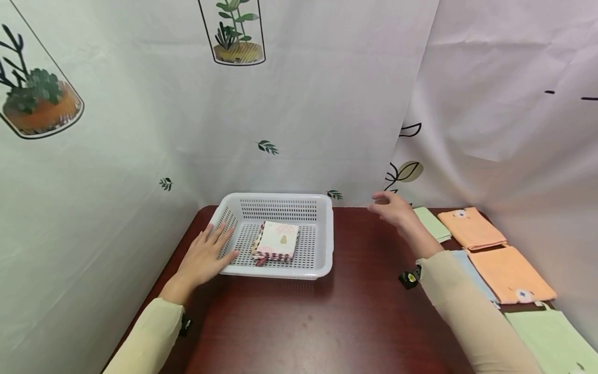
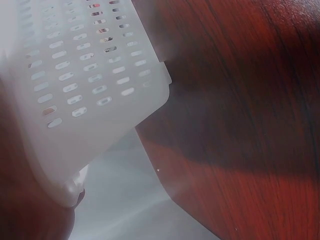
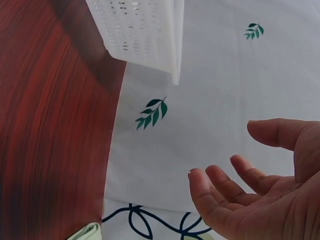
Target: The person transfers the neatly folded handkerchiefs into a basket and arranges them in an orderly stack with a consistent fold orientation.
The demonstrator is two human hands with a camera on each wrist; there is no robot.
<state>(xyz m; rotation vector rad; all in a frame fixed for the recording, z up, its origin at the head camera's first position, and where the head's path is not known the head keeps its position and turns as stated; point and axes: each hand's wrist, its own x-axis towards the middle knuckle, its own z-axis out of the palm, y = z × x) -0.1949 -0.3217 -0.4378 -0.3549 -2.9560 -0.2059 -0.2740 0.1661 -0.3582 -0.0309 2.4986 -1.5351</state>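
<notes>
left hand (image 1: 205,255) lies flat on the basket (image 1: 322,244) rim, steadying it – right hand (image 1: 391,206) hovers loose-fingered, holding nothing, near folded cloths (image 1: 472,228)

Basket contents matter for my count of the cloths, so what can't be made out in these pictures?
- Folded cloths in the white basket, head view: how many are stacked is hidden by the mushroom-print top one.
- Left hand, left wrist view: almost wholly out of frame; only the blurred basket wall shows.
- Green cloth, head view: cut off by the bottom edge.
- Blue cloth: mostly under the right sleeve.
</notes>
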